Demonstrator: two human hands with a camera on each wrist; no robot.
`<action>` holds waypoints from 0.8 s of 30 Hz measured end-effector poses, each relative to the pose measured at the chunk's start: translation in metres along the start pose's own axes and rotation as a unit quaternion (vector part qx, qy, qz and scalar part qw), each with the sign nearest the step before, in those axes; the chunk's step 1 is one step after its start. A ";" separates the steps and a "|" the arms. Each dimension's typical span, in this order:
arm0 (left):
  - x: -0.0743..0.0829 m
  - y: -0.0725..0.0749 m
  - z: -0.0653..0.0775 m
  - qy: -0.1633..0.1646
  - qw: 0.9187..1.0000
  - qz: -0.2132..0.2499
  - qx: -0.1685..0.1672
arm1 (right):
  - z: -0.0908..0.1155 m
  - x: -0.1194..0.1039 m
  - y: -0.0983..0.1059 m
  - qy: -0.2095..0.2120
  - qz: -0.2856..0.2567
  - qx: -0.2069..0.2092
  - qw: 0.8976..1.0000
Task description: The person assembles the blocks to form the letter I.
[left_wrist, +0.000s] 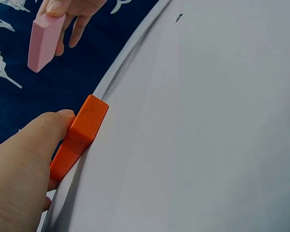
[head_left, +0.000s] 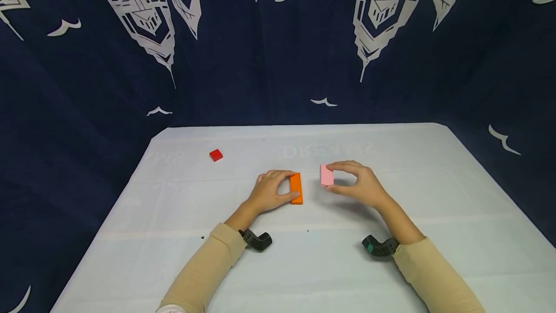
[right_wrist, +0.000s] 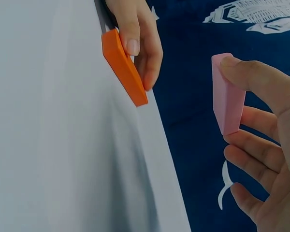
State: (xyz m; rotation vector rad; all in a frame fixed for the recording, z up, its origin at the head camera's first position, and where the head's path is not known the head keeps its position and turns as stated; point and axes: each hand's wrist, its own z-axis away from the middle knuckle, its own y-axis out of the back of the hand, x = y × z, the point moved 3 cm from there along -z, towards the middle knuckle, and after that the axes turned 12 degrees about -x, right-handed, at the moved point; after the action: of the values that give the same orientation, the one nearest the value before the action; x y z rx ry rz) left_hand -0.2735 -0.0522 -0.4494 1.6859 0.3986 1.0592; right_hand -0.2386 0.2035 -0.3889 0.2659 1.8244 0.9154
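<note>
My left hand (head_left: pixel 270 193) pinches an orange block (head_left: pixel 296 188) between thumb and fingers, close over the white table. In the left wrist view the orange block (left_wrist: pixel 81 135) shows as a flat rectangular piece with the thumb along one side. To its right, my right hand (head_left: pixel 362 185) grips a pink block (head_left: pixel 326 175) by its two ends, and a shadow falls below that hand. The right wrist view shows the pink block (right_wrist: pixel 227 94) upright, thumb at the top and fingertips at the lower end. A gap separates the two blocks.
A small red block (head_left: pixel 215 155) lies on the white table (head_left: pixel 173 240) toward the back left. Behind the table hangs a dark blue cloth (head_left: pixel 269 62) with white printed buildings and birds. Each wrist wears a black camera mount (head_left: pixel 380 246).
</note>
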 end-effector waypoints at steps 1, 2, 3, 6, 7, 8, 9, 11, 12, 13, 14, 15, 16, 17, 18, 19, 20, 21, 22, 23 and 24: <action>0.000 0.000 0.000 0.000 1.000 0.000 0.000 | 0.000 -0.001 -0.001 0.002 0.000 -0.001 1.000; 0.000 0.000 0.000 0.000 1.000 0.000 -0.001 | 0.000 -0.003 -0.002 0.005 0.000 -0.002 1.000; 0.000 -0.001 0.000 0.001 1.000 0.000 -0.001 | 0.000 -0.004 -0.003 0.007 0.001 -0.004 1.000; -0.001 -0.001 0.000 0.000 1.000 -0.001 0.000 | 0.000 -0.009 -0.006 0.014 0.002 -0.010 1.000; -0.001 -0.002 0.000 0.000 1.000 -0.002 0.000 | 0.001 -0.010 -0.007 0.016 0.003 -0.012 1.000; -0.001 -0.002 0.000 -0.001 1.000 -0.001 0.000 | 0.001 -0.010 -0.008 0.018 0.004 -0.014 1.000; -0.001 -0.002 -0.001 0.000 1.000 -0.002 0.000 | 0.001 -0.011 -0.010 0.021 0.005 -0.017 1.000; -0.001 -0.002 -0.001 -0.001 1.000 -0.002 0.000 | 0.001 -0.012 -0.013 0.027 0.007 -0.021 0.999; -0.001 -0.002 -0.001 -0.001 1.000 -0.001 0.000 | 0.001 -0.012 -0.014 0.030 0.009 -0.024 0.999; -0.001 -0.002 -0.001 -0.001 1.000 -0.001 0.000 | 0.001 -0.013 -0.016 0.034 0.010 -0.025 0.999; -0.001 -0.002 -0.001 -0.001 1.000 0.000 0.000 | 0.001 -0.013 -0.017 0.038 0.010 -0.027 0.999; -0.001 -0.002 -0.001 -0.001 1.000 0.000 0.000 | 0.002 -0.014 -0.019 0.042 0.012 -0.029 0.999; -0.001 -0.002 -0.001 -0.001 1.000 0.002 0.000 | 0.002 -0.015 -0.020 0.046 0.013 -0.031 0.998; -0.001 -0.002 -0.001 -0.001 1.000 0.003 -0.001 | 0.002 -0.015 -0.022 0.050 0.014 -0.033 0.998; -0.001 -0.002 -0.001 -0.001 1.000 0.003 -0.001 | 0.002 -0.016 -0.023 0.054 0.014 -0.035 0.998; -0.001 -0.002 -0.001 0.000 1.000 0.002 -0.001 | 0.002 -0.017 -0.024 0.057 0.014 -0.036 0.998; -0.001 -0.002 -0.001 0.001 1.000 0.002 -0.002 | 0.002 -0.018 -0.025 0.061 0.015 -0.038 0.997; -0.001 -0.002 -0.001 0.001 1.000 0.001 -0.002 | 0.003 -0.019 -0.026 0.064 0.015 -0.040 0.997; 0.000 -0.002 -0.001 0.001 1.000 0.001 -0.002 | 0.003 -0.020 -0.028 0.067 0.014 -0.043 0.997; 0.000 -0.002 -0.001 0.001 1.000 0.000 -0.002 | 0.003 -0.021 -0.029 0.070 0.013 -0.045 0.996; 0.000 -0.001 -0.001 0.000 1.000 0.001 -0.001 | 0.003 -0.021 -0.030 0.073 0.013 -0.047 0.996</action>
State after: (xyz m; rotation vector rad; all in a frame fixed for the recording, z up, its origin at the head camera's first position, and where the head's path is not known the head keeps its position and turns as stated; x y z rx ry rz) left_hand -0.2738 -0.0514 -0.4508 1.6843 0.3969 1.0607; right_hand -0.2198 0.1720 -0.3954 0.1674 1.9079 1.0592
